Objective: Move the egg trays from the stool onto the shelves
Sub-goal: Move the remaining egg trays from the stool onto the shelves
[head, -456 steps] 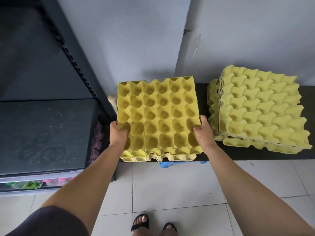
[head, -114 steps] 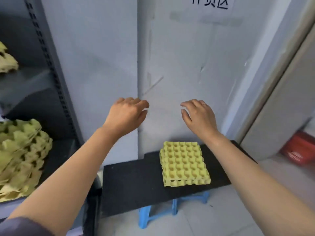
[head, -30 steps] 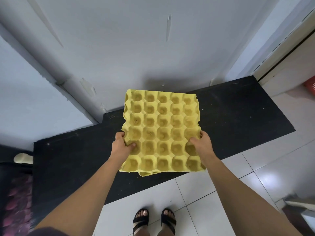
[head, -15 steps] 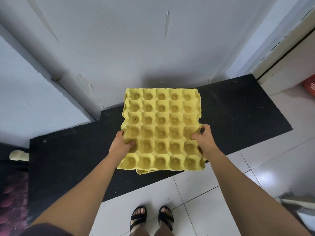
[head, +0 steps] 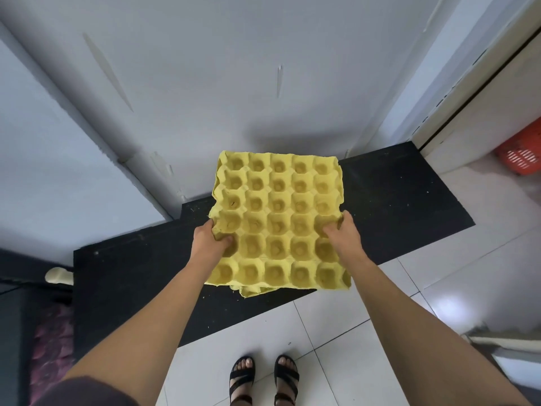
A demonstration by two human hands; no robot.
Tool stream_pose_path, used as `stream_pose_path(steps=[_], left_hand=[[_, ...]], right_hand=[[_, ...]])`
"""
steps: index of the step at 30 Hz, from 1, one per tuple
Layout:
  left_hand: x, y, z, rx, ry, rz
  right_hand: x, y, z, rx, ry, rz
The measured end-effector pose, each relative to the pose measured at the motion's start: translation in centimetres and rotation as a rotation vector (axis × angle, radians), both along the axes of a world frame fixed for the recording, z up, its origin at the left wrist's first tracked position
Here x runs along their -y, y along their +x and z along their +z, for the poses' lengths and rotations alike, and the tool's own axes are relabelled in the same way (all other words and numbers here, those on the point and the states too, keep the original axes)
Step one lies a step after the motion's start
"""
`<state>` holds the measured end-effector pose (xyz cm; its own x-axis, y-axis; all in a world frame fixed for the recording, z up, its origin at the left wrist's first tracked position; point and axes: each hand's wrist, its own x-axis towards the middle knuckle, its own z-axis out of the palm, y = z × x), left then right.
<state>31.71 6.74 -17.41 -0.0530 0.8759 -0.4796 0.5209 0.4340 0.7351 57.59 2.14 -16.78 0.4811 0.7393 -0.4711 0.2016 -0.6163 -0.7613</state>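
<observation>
Head view, read from left to right. At the far left edge a cream-coloured object [head: 57, 275] is seen just beside the end of a black board [head: 131, 273], which runs across the view along the foot of a grey wall [head: 263, 68].

The left hand [head: 209, 243] is clamped on the left edge of the yellow egg trays [head: 278, 200]: the thumb is pressed into a cup on the upper face, and the fingers are hidden beneath the edge. The trays are held cups-up, as a nested stack, with the torn rim of a lower tray showing under the near edge. The stack is placed above the middle of the board, its far edge near the wall and its near edge overhanging the white tiled floor [head: 439, 288]. Whether the stack touches the board cannot be told.

The right hand [head: 342, 238] is clamped on the opposite edge in the same manner, thumb on top. Both grips are set towards the near end, so that most of the stack lies beyond the hands and one row lies nearer the body.

Black sandals [head: 263, 379] are seen below, and a red basket [head: 521, 150] at the far right.
</observation>
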Motion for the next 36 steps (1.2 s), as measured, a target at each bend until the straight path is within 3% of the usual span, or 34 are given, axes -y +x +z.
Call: stream_pose_path(steps=[5,10,24,36], left_hand=[[1.6,-2.4,6.1,-0.003,0.089,0.032],[6.4,-5.8,11.5,-0.029,0.211,0.131],[32.6,-16.9,24.1,0.043,0.413,0.604],[48.5,-30.5,29.3,0.011,0.53,0.853]], right_hand=[[1.7,-2.0,6.3,0.094,0.036,0.127],[5.0,-4.9,11.9,0.129,0.225,0.223],[21.3,-16.8,21.3,0.021,0.468,0.432],[31.3,-32.8,27.6,0.018,0.558,0.678]])
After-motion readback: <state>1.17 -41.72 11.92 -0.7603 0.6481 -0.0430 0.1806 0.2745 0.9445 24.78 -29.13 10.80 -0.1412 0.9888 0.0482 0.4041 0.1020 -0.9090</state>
